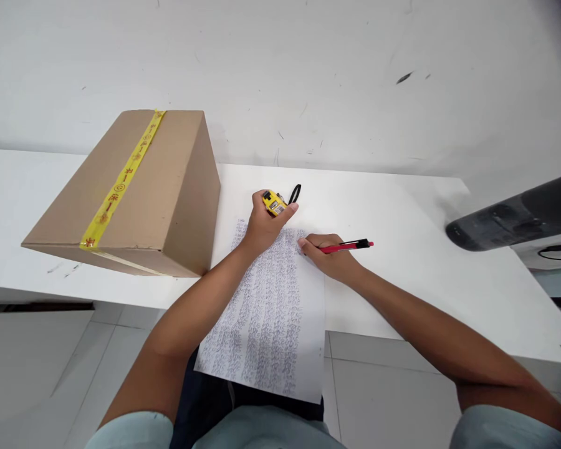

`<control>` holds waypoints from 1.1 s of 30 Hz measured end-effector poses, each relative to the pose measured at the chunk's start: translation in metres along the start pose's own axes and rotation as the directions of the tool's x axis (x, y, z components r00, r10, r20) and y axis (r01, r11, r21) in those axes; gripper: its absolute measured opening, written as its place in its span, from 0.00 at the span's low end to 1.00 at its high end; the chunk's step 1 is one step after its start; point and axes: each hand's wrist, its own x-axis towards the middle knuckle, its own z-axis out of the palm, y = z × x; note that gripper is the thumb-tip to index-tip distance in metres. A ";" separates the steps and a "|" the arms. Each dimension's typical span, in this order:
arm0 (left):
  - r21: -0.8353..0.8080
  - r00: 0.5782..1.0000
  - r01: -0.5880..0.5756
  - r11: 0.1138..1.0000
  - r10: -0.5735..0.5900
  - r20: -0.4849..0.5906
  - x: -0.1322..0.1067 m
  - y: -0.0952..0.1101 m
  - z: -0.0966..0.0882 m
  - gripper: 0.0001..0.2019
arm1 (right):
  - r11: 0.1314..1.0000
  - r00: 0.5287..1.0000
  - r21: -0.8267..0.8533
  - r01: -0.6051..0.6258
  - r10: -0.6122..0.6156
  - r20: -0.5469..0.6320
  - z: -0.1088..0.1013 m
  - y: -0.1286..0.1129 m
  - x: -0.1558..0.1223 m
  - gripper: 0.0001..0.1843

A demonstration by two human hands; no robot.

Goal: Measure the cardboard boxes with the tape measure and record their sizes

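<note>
My left hand (267, 226) is closed around a yellow tape measure (275, 203) with a black wrist strap (295, 193), just above the top of a sheet of paper. In my right hand (328, 254) is a red and black pen (341, 247), its tip hidden by my fingers at the paper's upper right. The paper (311, 349) is covered in dense columns of small handwriting, and its lower end hangs over the table's front edge above my lap.
A closed cardboard box (191, 206) with yellow printed tape (121, 181) stands on the white table (383, 206), left of my left hand. At the right a dark cylindrical object (509, 215) reaches in over the table. A scuffed white wall (308, 81) rises behind.
</note>
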 end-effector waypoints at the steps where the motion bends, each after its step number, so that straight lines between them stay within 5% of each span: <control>1: 0.005 1.000 0.006 1.000 -0.006 0.000 -0.001 0.001 0.000 0.29 | 1.000 1.000 0.015 -0.006 0.006 0.015 0.000 0.000 0.000 0.30; 33: 0.032 0.998 0.054 0.998 -0.055 0.023 -0.004 0.012 -0.001 0.26 | 1.000 1.000 0.010 -0.005 0.005 -0.021 0.000 0.001 0.000 0.31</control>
